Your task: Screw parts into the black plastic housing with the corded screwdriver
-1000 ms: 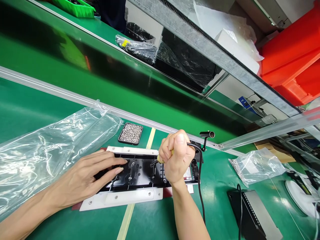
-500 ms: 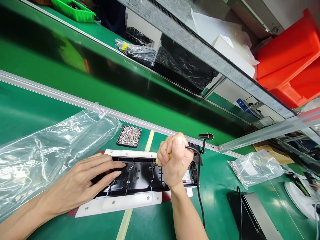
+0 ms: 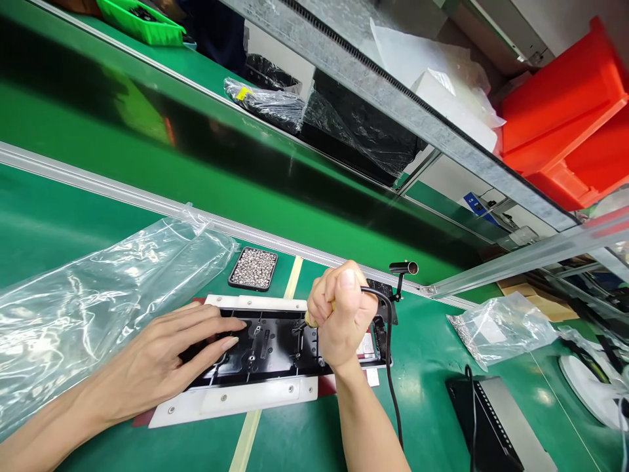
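A long black plastic housing (image 3: pixel 275 341) lies between white fixture strips (image 3: pixel 255 397) on the bench. Across its left end rests my left hand (image 3: pixel 184 341), fingers stretched out and thumb apart, with nothing visibly gripped. My right hand (image 3: pixel 343 314) is closed in a fist round a soldering iron (image 3: pixel 310 320), whose yellowish grip and dark tip end show at the fist's left side. That tip points down into the housing near an upper post; exact contact cannot be made out. A black cord (image 3: pixel 390 367) runs from the fist down to the right.
Beyond the housing sits a small black tray (image 3: pixel 253 268) of tiny metal parts. Clear plastic sheeting (image 3: pixel 118 282) spreads at left. A black iron holder (image 3: pixel 403 267) stands behind my right hand. Rightward are a bag (image 3: pixel 506 331) and a black-and-grey box (image 3: pixel 496 419); red bins (image 3: pixel 560 111) sit above.
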Available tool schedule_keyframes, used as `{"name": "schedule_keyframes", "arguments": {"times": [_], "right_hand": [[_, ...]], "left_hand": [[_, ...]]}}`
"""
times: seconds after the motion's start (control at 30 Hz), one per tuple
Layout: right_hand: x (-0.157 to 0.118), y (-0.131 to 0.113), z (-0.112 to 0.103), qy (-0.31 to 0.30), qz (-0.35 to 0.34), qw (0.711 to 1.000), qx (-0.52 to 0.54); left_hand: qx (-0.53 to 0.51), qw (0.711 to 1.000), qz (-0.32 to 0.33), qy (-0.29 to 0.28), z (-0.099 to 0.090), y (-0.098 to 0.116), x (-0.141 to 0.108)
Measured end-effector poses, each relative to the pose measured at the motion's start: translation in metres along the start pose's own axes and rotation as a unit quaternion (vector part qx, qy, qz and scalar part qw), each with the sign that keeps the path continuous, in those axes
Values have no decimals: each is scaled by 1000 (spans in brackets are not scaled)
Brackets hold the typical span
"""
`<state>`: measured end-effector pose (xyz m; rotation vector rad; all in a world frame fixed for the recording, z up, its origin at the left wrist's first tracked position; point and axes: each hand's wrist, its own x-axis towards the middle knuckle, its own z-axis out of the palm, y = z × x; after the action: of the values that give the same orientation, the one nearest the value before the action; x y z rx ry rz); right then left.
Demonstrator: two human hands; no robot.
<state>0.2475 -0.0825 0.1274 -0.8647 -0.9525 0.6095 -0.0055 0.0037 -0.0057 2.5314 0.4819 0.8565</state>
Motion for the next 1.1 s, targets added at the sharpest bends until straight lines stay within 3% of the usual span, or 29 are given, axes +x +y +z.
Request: {"name": "schedule_keyframes", "arguments": {"times": [0.27, 1.1], "right_hand": [[0, 0, 0, -1, 12, 1000, -16], [0, -1, 1, -10, 2, 1000, 3]], "left_hand": [[-32, 998, -61, 13, 9, 12, -4], [-26, 999, -31, 25, 11, 5, -3]]}}
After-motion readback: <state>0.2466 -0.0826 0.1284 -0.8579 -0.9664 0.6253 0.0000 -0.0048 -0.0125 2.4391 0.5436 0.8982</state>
